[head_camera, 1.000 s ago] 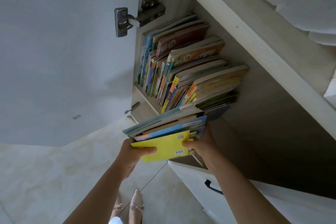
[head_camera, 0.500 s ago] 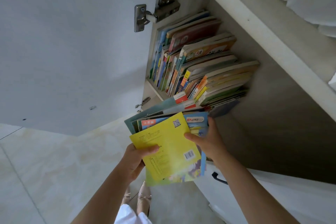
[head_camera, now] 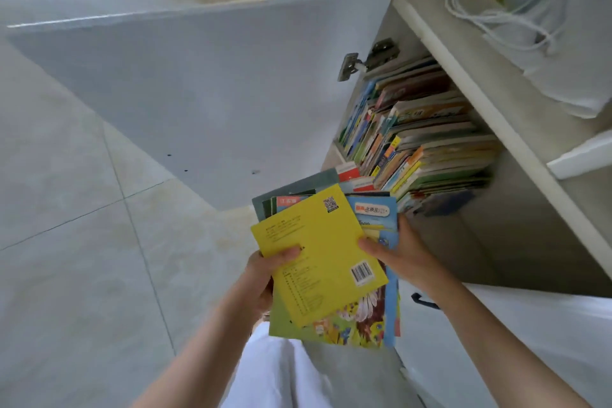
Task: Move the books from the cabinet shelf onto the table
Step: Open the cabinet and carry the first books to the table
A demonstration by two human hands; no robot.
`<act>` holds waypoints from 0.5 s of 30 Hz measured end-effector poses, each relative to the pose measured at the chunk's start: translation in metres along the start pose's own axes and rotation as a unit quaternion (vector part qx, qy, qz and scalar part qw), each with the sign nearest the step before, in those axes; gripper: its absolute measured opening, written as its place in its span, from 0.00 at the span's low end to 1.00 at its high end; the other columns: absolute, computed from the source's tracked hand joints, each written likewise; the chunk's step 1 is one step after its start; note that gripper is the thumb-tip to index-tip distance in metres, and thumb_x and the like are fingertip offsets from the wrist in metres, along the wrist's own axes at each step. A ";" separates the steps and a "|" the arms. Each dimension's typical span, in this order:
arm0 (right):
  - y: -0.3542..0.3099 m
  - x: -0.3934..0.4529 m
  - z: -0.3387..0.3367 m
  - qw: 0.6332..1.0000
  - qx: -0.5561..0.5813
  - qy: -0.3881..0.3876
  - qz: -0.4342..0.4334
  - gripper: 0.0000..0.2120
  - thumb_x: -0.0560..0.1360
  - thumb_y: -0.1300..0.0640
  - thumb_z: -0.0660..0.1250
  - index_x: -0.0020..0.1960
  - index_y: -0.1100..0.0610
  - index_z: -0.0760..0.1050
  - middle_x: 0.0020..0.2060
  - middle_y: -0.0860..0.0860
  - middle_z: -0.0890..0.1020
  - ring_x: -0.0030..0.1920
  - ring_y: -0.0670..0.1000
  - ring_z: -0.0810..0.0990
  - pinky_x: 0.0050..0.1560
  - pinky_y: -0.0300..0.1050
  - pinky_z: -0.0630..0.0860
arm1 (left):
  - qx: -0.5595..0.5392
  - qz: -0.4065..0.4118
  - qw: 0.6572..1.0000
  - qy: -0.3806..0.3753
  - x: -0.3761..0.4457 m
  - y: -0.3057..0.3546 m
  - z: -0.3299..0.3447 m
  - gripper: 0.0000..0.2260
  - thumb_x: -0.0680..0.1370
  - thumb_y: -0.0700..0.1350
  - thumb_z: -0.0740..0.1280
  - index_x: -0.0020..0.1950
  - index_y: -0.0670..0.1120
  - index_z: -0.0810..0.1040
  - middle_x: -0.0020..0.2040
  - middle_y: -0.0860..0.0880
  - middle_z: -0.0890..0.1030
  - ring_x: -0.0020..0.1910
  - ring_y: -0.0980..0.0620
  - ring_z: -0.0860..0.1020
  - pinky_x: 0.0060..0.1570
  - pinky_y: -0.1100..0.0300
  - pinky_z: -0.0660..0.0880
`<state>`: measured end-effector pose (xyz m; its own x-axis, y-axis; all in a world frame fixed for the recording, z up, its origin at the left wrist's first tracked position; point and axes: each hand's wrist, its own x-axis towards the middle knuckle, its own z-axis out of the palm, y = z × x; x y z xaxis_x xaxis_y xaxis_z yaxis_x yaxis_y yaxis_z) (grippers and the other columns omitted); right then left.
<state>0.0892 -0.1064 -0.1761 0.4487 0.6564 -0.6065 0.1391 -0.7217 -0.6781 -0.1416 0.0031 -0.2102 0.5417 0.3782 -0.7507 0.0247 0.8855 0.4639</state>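
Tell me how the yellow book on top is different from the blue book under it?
The yellow book lies on top, fully shown; the blue book is mostly covered. The yellow book shows a barcode and plain print; the blue book shows a picture. The left hand grips the yellow side, the right hand the blue. Both are held, off the shelf.

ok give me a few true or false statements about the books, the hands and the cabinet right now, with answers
1. Both hands grip one stack of books, the left hand on one side, the right hand on the other. True.
2. The top book of the stack is red. False: its cover is yellow.
3. The cabinet shelf is emptied. False: many books remain on it.
4. The cabinet door stands open. True.
5. The stack rests on a table. False: it is held above the floor.
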 end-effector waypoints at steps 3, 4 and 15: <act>-0.030 -0.023 0.016 0.999 0.013 -0.040 -0.009 0.28 0.64 0.40 0.75 0.60 0.45 0.69 0.54 0.46 0.82 0.53 0.46 0.81 0.59 0.52 0.77 | -0.013 -0.020 1.000 0.019 -0.036 0.008 -0.011 0.23 0.68 0.42 0.73 0.63 0.43 0.75 0.57 0.38 0.82 0.54 0.37 0.82 0.51 0.40 0.79; -0.039 -0.032 0.023 0.999 -0.006 -0.043 -0.016 0.25 0.67 0.39 0.74 0.59 0.45 0.70 0.52 0.45 0.83 0.52 0.46 0.81 0.59 0.54 0.77 | -0.022 -0.034 0.998 0.037 -0.049 0.009 -0.016 0.23 0.68 0.42 0.75 0.62 0.43 0.76 0.56 0.38 0.83 0.53 0.38 0.82 0.51 0.41 0.79; -0.125 -0.126 0.163 0.972 -0.144 -0.111 -0.149 0.17 0.72 0.37 0.65 0.56 0.45 0.70 0.49 0.43 0.80 0.50 0.46 0.80 0.52 0.54 0.79 | -0.155 0.043 0.966 0.202 -0.213 -0.006 -0.122 0.27 0.66 0.49 0.75 0.64 0.43 0.76 0.55 0.38 0.83 0.51 0.37 0.83 0.46 0.42 0.81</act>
<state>-0.1284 -0.0626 -0.0825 0.1529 0.8540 -0.4973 0.4899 -0.5026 -0.7124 -0.3593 -0.0497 -0.1102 0.1563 0.4731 -0.8670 -0.2928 0.8606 0.4168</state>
